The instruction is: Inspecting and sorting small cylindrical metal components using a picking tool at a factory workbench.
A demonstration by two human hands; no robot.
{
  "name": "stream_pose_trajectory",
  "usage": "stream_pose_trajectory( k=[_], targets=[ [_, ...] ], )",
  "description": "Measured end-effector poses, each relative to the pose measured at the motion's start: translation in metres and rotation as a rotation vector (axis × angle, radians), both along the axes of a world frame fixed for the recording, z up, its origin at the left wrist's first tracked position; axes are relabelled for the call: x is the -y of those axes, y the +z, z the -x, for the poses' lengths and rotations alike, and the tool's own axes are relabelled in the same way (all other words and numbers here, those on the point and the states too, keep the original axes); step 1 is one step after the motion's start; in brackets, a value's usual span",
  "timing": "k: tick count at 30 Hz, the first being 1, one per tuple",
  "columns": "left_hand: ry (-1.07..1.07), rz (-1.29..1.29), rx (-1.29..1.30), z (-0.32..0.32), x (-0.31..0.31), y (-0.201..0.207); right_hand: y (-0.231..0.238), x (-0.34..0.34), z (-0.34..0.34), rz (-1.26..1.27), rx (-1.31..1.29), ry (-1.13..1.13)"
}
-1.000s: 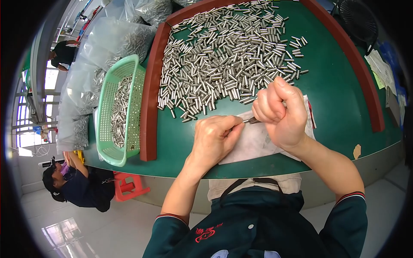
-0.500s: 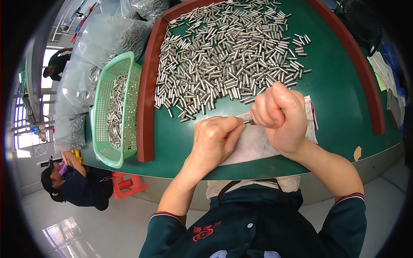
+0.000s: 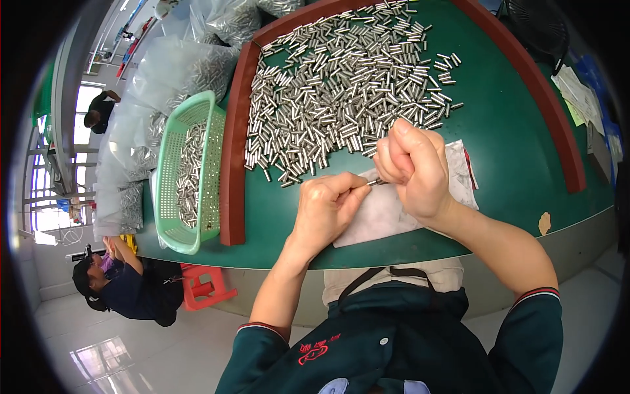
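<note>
My left hand (image 3: 326, 205) is closed, with thumb and forefinger pinching a small metal pin (image 3: 373, 182). Close beside it, my right hand (image 3: 415, 169) is curled into a fist with the thumb uppermost. The pin's far end reaches the underside of that fist, and whatever the curled fingers hold is hidden. Both hands are over a greyish-white cloth (image 3: 384, 220) lying on the green tabletop (image 3: 505, 151). Just beyond them spreads a wide heap of short shiny metal pins (image 3: 341, 98).
Dark red rails (image 3: 234, 164) border the work area. Left of them stands a green perforated basket (image 3: 167, 197) of pins, with clear bags of pins (image 3: 151, 79) behind. A dark fan (image 3: 538, 29) and papers (image 3: 577, 98) are at right. A seated person (image 3: 128, 282) works at far left.
The whole view has shifted slightly, moving the basket and heap in the picture. My two hands stay close together, the left one still pinching the pin, the right one still curled.
</note>
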State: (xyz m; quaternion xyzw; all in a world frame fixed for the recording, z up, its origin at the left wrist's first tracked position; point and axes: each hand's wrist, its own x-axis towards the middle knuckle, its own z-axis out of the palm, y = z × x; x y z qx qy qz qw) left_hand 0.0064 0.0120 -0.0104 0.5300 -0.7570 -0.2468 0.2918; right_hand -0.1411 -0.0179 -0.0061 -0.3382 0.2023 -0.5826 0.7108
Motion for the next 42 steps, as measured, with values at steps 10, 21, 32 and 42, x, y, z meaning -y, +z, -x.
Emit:
stream_pose_trajectory(
  k=[10,21,32,42],
  targets=[
    [0.017,-0.794,-1.307,-0.028,0.003,-0.003,0.001,-0.004,0.003,0.019,0.002,0.031],
    [0.037,-0.819,-1.313,-0.030,0.005,0.000,0.001,0.000,0.001,0.006,-0.024,0.018],
    [0.077,-0.730,-1.410,-0.027,0.005,0.006,0.001,0.000,0.001,-0.006,-0.066,-0.011],
    [0.467,0.111,-0.032,-0.022,0.009,-0.004,0.001,0.001,0.004,-0.029,-0.034,0.018]
  ],
)
